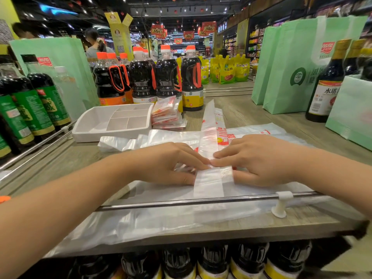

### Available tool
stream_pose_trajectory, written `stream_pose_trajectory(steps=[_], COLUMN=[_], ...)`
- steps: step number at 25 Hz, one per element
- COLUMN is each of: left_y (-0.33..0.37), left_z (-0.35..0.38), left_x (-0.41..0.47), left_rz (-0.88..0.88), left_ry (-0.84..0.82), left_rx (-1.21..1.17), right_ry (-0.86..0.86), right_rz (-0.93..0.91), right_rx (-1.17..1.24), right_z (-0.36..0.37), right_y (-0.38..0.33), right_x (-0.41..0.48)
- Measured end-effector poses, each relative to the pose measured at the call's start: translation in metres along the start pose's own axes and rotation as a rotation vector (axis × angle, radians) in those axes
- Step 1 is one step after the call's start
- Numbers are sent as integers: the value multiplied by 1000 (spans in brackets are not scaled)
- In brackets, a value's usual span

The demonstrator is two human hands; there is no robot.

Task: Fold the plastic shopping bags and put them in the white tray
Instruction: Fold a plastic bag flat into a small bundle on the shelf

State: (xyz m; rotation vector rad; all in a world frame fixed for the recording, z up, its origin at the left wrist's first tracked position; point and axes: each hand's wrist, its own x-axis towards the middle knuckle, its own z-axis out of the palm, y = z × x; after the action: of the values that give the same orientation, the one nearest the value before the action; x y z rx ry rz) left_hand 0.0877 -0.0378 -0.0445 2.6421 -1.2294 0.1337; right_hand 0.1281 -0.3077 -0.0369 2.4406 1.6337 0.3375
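A clear plastic shopping bag folded into a long narrow strip [209,125] with red print lies on the wooden shelf, running away from me. My left hand [171,164] and my right hand [259,160] pinch its near end from both sides, thumbs underneath and fingertips meeting on top. More flat plastic bags [161,218] lie spread under it and hang over the front edge. The white tray [90,133], with several empty compartments, sits at the back left. A stack of folded bags [167,113] rests just right of the tray.
Dark sauce bottles with orange caps [167,77] stand behind the tray, green-labelled bottles [36,101] at left. Green tote bags [298,63] and a dark bottle [326,91] stand at right. A metal rail [181,202] runs along the shelf front. People stand far back left.
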Motion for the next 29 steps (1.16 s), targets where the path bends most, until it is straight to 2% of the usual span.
stream_pose_trajectory(steps=[4, 6, 8, 12, 17, 23, 29], left_y=[6, 9, 9, 10, 11, 13, 17], left_z=[8, 13, 18, 17, 14, 19, 24], left_x=[3, 7, 11, 18, 25, 33, 33], left_rz=[2, 0, -69, -285, -450, -607, -607], left_ry=[77, 124, 167, 88, 6, 208, 338], left_rx=[50, 32, -97, -407, -554, -475, -409], right_ry=[-39, 6, 77, 57, -3, 98, 171], right_rz=[31, 96, 165, 397, 538, 728, 767], right_rx=[-1, 176, 413, 780, 975, 985, 769], right_z=[2, 3, 5, -1, -2, 0, 3], right_y=[1, -1, -2, -4, -3, -7, -12], right_x=[-3, -5, -4, -1, 3, 11, 13])
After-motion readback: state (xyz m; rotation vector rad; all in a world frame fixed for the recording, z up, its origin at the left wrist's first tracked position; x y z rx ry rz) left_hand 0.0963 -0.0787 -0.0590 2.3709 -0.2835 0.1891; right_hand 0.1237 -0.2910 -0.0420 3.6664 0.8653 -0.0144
